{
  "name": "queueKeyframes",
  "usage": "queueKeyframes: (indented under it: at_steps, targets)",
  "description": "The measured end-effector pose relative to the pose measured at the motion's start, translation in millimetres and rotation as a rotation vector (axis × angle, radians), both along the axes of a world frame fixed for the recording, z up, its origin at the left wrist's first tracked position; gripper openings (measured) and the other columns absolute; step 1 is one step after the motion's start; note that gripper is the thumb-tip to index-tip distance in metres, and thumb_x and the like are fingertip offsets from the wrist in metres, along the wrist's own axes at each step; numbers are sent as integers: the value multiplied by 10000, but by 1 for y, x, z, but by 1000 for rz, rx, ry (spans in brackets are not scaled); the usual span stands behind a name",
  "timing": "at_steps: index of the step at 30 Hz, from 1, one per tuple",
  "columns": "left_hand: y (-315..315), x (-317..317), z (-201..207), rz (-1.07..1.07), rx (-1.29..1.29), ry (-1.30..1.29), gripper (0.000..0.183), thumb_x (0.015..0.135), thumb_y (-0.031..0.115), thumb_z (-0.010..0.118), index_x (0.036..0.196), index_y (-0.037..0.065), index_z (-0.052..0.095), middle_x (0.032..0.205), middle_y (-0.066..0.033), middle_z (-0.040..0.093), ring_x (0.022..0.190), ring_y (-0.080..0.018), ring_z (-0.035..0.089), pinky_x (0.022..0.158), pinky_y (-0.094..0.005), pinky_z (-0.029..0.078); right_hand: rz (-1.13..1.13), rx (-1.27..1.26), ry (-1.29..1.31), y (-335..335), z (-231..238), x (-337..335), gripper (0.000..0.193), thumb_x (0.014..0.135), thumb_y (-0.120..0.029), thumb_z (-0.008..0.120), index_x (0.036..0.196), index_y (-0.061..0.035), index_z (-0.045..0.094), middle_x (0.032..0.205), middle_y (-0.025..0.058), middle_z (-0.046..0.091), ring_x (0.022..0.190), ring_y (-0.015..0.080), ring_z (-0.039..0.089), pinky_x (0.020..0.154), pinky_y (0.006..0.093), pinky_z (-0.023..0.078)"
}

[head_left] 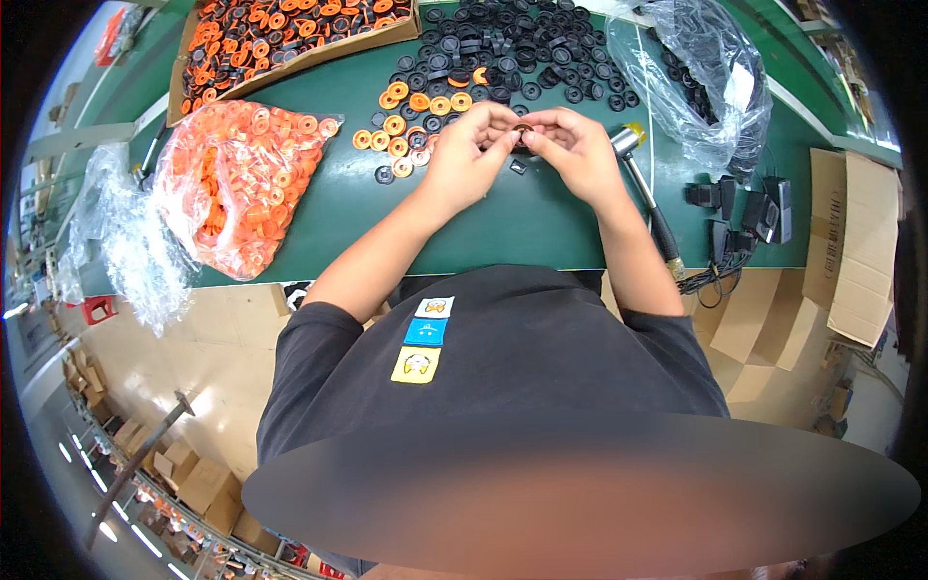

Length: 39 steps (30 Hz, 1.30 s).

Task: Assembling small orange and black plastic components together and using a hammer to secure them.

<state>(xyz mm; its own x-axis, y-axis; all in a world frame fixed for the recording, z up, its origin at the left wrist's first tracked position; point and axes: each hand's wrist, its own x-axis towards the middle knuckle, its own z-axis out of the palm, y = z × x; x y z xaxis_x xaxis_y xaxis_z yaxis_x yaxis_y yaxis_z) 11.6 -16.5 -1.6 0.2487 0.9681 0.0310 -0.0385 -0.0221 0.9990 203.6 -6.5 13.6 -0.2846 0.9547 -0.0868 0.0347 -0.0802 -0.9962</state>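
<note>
Over the green table (387,232), my left hand (474,150) and my right hand (575,155) meet, their fingertips pinched from both sides around a small dark round wheel-like part (523,133) with some orange on it. Fingers cover most of this part. Just below it on the table lies a small black piece (518,166). Left of my left hand are scattered several orange rings (397,126) and black discs. Beyond both hands spreads a heap of black round caps (493,43). A hammer (646,188) with a dark grip rests beside my right forearm.
A cardboard tray (300,66) of orange-and-black parts stands at the far left. Nearer is a clear bag of orange rings (246,184), with crumpled plastic (145,242) beside it. At right are a plastic bag with black parts (701,77), black adapters with cables (739,217) and cardboard boxes (855,242).
</note>
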Motion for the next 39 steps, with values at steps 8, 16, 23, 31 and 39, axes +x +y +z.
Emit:
queueKeyframes:
  at_steps: [8, 16, 23, 31, 39]
  targets:
    - [-19, 11, 5, -310, 513, 537, 207, 859, 62, 698, 1065, 48, 682, 1004, -110, 680, 915, -327, 668, 818, -405, 549, -335, 459, -1212, -64, 25, 93, 360, 775, -117, 816, 1103, -41, 689, 1037, 148, 633, 989, 362, 601, 905, 436, 470]
    - [-12, 9, -1, -76, 657, 701, 233, 824, 178, 770, 1001, 42, 702, 954, -78, 594, 924, -272, 602, 844, -413, 498, 15, -363, -602, -118, 26, 105, 267, 915, -20, 620, 1175, -9, 560, 810, 4, 530, 727, 75, 553, 619, 258, 437]
    - [-4, -2, 3, -45, 665, 664, 264, 806, 166, 768, 1025, 38, 699, 945, -85, 618, 922, -288, 617, 850, -420, 507, -123, -467, -189, -126, 45, 76, 383, 1011, -69, 528, 1387, -7, 489, 805, 0, 533, 534, 78, 484, 515, 232, 403]
    - [6, -13, 6, 101, 573, 554, 258, 839, 64, 692, 1094, 26, 682, 921, -113, 657, 872, -303, 655, 797, -414, 529, 68, 270, -916, -112, 60, 45, 421, 967, -91, 591, 1373, -1, 529, 1070, 276, 670, 956, 477, 645, 799, 499, 526]
    - [7, -13, 3, 115, 553, 539, 202, 839, 92, 682, 1033, 38, 697, 922, -112, 663, 872, -328, 640, 783, -442, 525, 38, 242, -912, -112, 66, 42, 405, 959, -91, 601, 1350, 3, 551, 1044, 267, 681, 950, 455, 664, 802, 484, 535]
